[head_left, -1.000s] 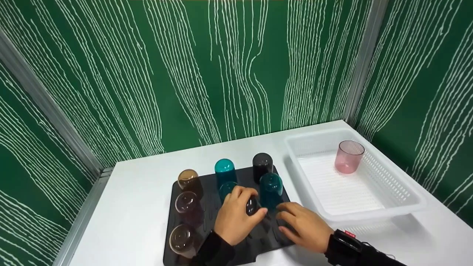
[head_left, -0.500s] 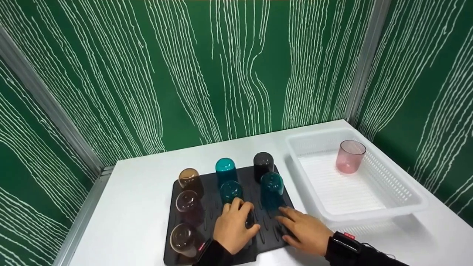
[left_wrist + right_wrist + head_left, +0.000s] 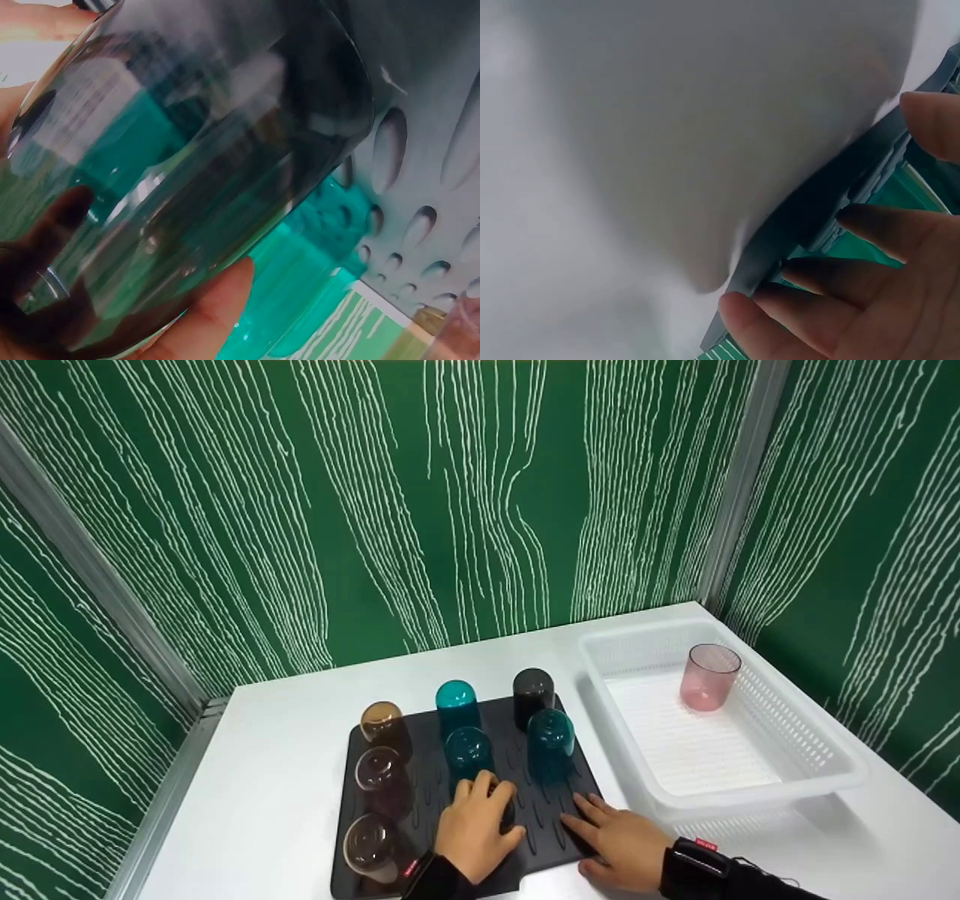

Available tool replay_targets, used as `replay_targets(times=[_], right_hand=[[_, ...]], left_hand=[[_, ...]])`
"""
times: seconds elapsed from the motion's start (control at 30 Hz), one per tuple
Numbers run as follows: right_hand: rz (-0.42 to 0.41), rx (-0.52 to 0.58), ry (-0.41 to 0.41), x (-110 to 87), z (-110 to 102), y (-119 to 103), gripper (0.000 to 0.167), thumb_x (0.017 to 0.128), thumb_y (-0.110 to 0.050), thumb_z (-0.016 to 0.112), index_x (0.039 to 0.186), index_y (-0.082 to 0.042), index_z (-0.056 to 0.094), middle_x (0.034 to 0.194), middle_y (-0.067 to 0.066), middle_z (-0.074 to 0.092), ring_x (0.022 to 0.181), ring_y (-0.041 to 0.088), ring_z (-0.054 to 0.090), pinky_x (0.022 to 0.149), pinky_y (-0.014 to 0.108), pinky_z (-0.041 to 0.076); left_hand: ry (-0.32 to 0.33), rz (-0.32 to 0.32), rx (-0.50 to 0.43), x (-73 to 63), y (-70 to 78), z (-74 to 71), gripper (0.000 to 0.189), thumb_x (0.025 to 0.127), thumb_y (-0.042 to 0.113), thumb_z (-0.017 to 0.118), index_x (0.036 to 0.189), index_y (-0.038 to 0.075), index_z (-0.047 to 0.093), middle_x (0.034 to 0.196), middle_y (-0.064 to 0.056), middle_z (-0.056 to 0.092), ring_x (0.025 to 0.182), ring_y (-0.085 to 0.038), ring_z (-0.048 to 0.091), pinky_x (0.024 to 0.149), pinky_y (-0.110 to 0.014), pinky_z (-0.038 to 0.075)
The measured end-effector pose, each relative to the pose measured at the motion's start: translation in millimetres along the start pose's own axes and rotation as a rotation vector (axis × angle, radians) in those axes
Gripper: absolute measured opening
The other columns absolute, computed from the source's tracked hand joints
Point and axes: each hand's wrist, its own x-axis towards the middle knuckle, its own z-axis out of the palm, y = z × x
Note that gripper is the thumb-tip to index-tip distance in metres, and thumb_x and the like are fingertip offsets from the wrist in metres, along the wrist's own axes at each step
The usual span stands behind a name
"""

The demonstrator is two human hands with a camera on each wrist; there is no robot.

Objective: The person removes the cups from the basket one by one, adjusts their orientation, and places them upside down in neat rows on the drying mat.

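Note:
My left hand (image 3: 474,826) grips a see-through grey drinking glass (image 3: 187,187), fingers and thumb spread round its sides. Most of this glass is hidden behind the hand in the head view; its rim end is down at the ribbed black drying mat (image 3: 540,840). Just behind stands an upturned teal glass (image 3: 468,748). My right hand (image 3: 624,844) lies at the mat's right front corner with fingers nearly straight, and in the right wrist view the fingertips (image 3: 739,307) meet the mat's edge. It holds nothing.
More upturned glasses stand on the mat: amber (image 3: 382,721), purplish (image 3: 379,769), brownish (image 3: 369,840), bright teal (image 3: 456,701), dark grey (image 3: 533,690) and dark teal (image 3: 551,735). A white basket (image 3: 652,791) at right holds an upright pink glass (image 3: 709,679).
My left hand has moved down and toward the front of the mat with the grey glass. The right hand has shifted slightly forward, its fingers straightening over the mat's edge.

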Motion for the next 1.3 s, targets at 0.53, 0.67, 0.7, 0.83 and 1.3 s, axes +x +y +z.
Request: replay_targets(times=[0.53, 0.67, 0.7, 0.83, 1.3], right_hand=[[0.026, 0.025, -0.048, 1.1, 1, -1, 0.064, 0.103, -0.041, 0.077, 0.155, -0.005, 0.066, 0.162, 0.037, 0.057, 0.147, 0.062, 0.057, 0.115, 0.059, 0.059], [0.021, 0.036, -0.037, 1.4, -1, -3, 0.062, 0.103, -0.040, 0.077, 0.154, -0.005, 0.067, 0.161, 0.038, 0.058, 0.145, 0.063, 0.058, 0.114, 0.059, 0.060], [0.022, 0.049, -0.035, 1.7, -3, -3, 0.062, 0.103, -0.039, 0.077, 0.153, -0.004, 0.068, 0.160, 0.039, 0.058, 0.144, 0.064, 0.058, 0.113, 0.060, 0.060], [0.034, 0.129, -0.026, 2.2, -11, -7, 0.058, 0.104, -0.036, 0.078, 0.151, -0.003, 0.068, 0.159, 0.039, 0.058, 0.142, 0.066, 0.059, 0.113, 0.067, 0.057], [-0.014, 0.143, 0.307, -6.2, -60, -27, 0.053, 0.105, -0.030, 0.079, 0.150, -0.006, 0.068, 0.153, 0.030, 0.066, 0.136, 0.050, 0.070, 0.107, 0.066, 0.060]], left_hand=[[-0.043, -0.005, 0.024, -0.6, 0.8, 3.2, 0.048, 0.098, 0.046, 0.088, 0.136, 0.020, 0.075, 0.138, -0.008, 0.069, 0.113, -0.029, 0.064, 0.084, -0.047, 0.068], [-0.058, -0.005, 0.000, -0.6, 1.5, -0.5, 0.047, 0.102, 0.048, 0.082, 0.138, 0.018, 0.075, 0.143, -0.010, 0.069, 0.119, -0.032, 0.065, 0.092, -0.052, 0.068], [-0.062, -0.005, -0.003, -0.4, 1.8, -1.4, 0.046, 0.104, 0.048, 0.080, 0.138, 0.018, 0.075, 0.144, -0.010, 0.069, 0.120, -0.033, 0.065, 0.095, -0.053, 0.068], [-0.073, -0.011, -0.010, 0.4, 3.1, -4.5, 0.040, 0.107, 0.045, 0.076, 0.137, 0.018, 0.076, 0.143, -0.009, 0.071, 0.123, -0.033, 0.067, 0.106, -0.056, 0.063], [0.144, 0.118, -0.006, -2.2, 28.4, -14.6, 0.033, 0.108, 0.040, 0.076, 0.129, 0.016, 0.081, 0.141, -0.009, 0.076, 0.135, -0.035, 0.071, 0.115, -0.056, 0.060]])
